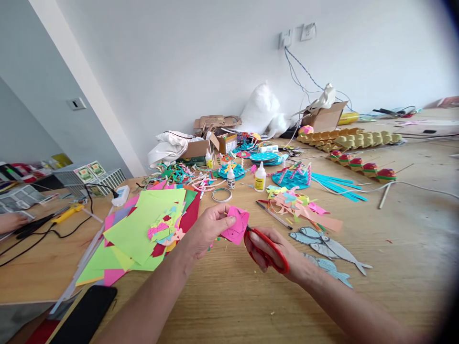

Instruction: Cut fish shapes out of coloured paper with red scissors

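Between the thumb and fingers of my left hand [211,225] is a small piece of pink paper [236,224] with dark lines drawn on it. My right hand [267,251] grips red-handled scissors [278,258], its fingers in the loops. The scissor blades point at the right edge of the pink paper; how far they are open is hard to make out. To the left, small cut paper shapes [165,230] lie on a stack of coloured sheets [139,210]. Grey-blue paper fish [337,251] rest right of my right hand.
Glue bottles [260,179], a roll of tape [221,195], a pen [274,215] and paper scraps [297,203] lie beyond my hands. Egg cartons [369,140] and boxes stand farther back. A black phone [86,313] is at the near left. Another person's hand [14,222] shows at the left edge.
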Demonstrator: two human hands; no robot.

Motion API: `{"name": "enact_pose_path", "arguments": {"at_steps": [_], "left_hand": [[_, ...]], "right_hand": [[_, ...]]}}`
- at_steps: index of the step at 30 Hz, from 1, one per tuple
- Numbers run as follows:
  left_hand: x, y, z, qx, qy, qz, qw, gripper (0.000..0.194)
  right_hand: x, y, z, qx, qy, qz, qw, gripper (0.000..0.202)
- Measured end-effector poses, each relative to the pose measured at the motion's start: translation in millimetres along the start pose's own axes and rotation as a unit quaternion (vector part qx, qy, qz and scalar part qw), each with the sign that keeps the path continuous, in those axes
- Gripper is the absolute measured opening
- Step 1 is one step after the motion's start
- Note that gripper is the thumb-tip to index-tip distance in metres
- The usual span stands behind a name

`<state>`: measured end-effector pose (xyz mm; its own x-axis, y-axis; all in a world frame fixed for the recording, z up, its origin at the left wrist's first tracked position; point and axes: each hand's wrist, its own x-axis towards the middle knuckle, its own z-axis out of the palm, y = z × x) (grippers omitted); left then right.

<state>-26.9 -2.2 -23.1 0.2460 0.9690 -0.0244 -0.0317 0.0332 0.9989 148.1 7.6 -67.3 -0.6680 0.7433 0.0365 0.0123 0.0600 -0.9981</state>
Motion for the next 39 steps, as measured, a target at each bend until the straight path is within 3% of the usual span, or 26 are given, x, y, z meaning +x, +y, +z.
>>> {"name": "enact_pose_path", "arguments": {"at_steps": [5, 13, 18, 29, 39], "left_hand": [[-2, 3, 2.6, 0.006, -0.013, 0.031, 0.999, 0.029], [1, 1, 3.6, 0.001, -0.004, -0.01, 1.0, 0.032], [0, -2, 4.6, 0.007, -0.015, 0.007, 1.0, 0.034], [-1, -1, 10.1, -0.004, 0.026, 0.019, 0.999, 0.03], [-3, 1, 13.2, 0.003, 0.029, 0.024, 0.999, 0.029]], "right_hand": [[0, 0, 0, -0.001, 0.003, 0.003, 1.0, 0.048], [-3, -5, 2, -0.028, 0.011, 0.0, 1.0, 0.049], [-3, -7, 3, -0.033, 0.015, 0.006, 0.999, 0.048], [-3, -8, 3, -0.046, 0.003, -0.005, 0.999, 0.048], [-4, -7, 5, -0.047, 0.015, -0.007, 0.999, 0.051]]}}
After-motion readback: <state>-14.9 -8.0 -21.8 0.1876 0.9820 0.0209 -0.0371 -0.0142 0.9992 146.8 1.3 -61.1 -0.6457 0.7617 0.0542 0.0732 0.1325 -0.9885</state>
